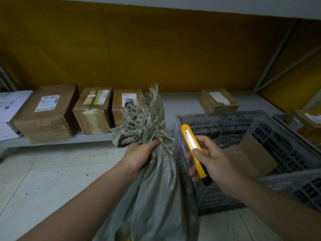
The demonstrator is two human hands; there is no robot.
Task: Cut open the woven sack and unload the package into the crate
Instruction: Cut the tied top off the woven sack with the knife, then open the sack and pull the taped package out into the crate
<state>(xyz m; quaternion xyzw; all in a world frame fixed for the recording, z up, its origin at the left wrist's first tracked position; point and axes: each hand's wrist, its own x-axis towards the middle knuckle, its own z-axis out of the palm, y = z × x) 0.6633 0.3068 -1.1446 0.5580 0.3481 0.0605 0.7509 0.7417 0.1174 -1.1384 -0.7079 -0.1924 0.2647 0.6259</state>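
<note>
The left hand (140,158) grips the gathered neck of the grey woven sack (156,197), fingers curled tight round the cloth just under its frayed top (144,119), where loose pale strands stick up and outward. The sack stands on the tiled floor (52,171), just beside the near left corner of the grey slatted crate (278,141); what it holds is hidden by the cloth.

The right hand (215,164) holds a yellow utility knife (192,150) over the crate's left edge, thumb pressed on its upper face and the other fingers wrapped round behind it. The knife tilts up and away from the person, its far end near the frayed strands but apart from them (whether a blade is out, I cannot tell). A flat piece of cardboard (250,153) lies inside the crate.

Behind, a low shelf (182,101) carries three labelled cardboard boxes (93,108) side by side towards its left end and a flatter box (218,101) further right. A second grey crate (281,119) sits at the right edge of the view.
</note>
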